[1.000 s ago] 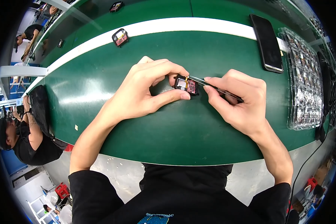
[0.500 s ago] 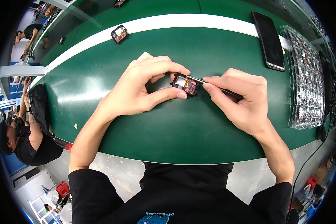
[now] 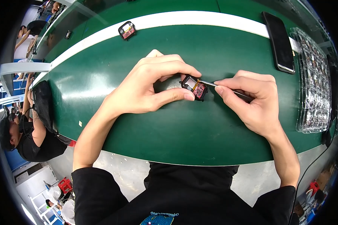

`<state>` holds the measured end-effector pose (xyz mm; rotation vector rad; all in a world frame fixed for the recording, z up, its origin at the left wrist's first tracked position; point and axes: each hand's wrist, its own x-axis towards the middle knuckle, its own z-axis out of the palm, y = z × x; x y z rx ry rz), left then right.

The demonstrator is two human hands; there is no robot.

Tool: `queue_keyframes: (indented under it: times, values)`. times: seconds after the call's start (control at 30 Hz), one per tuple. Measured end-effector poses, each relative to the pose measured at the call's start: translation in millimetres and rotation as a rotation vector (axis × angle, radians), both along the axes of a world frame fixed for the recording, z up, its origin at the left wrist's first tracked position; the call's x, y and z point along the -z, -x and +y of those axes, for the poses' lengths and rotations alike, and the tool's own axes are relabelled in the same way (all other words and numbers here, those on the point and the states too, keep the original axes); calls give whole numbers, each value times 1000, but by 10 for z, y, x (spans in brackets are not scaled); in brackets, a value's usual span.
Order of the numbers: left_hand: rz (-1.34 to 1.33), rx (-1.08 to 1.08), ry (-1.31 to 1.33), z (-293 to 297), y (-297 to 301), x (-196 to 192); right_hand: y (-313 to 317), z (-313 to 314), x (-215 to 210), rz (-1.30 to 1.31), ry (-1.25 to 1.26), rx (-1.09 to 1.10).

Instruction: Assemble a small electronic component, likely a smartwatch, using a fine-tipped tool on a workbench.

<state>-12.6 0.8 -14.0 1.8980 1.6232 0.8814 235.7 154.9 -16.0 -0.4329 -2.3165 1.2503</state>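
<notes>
Green work table point(image 3: 184, 123), white stripe along its far side. Clear plastic parts tray point(image 3: 314, 80) at the right edge; black phone point(image 3: 278, 42) flat just beside it. Left hand point(image 3: 146, 86) pinches a small black module with a red circuit board point(image 3: 194, 87) between thumb and forefinger, at table centre. Right hand point(image 3: 251, 99) grips thin metal tweezers point(image 3: 229, 89), tips touching the module. A second, similar module point(image 3: 127, 30) lies on the stripe, well apart.
</notes>
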Motion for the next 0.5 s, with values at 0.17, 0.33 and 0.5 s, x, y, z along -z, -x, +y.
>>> queue_keyframes:
  times: [0.17, 0.33, 0.5]
  values:
    - [23, -5, -29, -11, -17, 14, 14, -9, 1, 1, -14, -3]
    - [51, 24, -69, 4, -28, 16, 16, -8, 8, -13, -17, -4]
    - [74, 38, -71, 3, -28, 29, 23, -12, 15, 12, -31, -1]
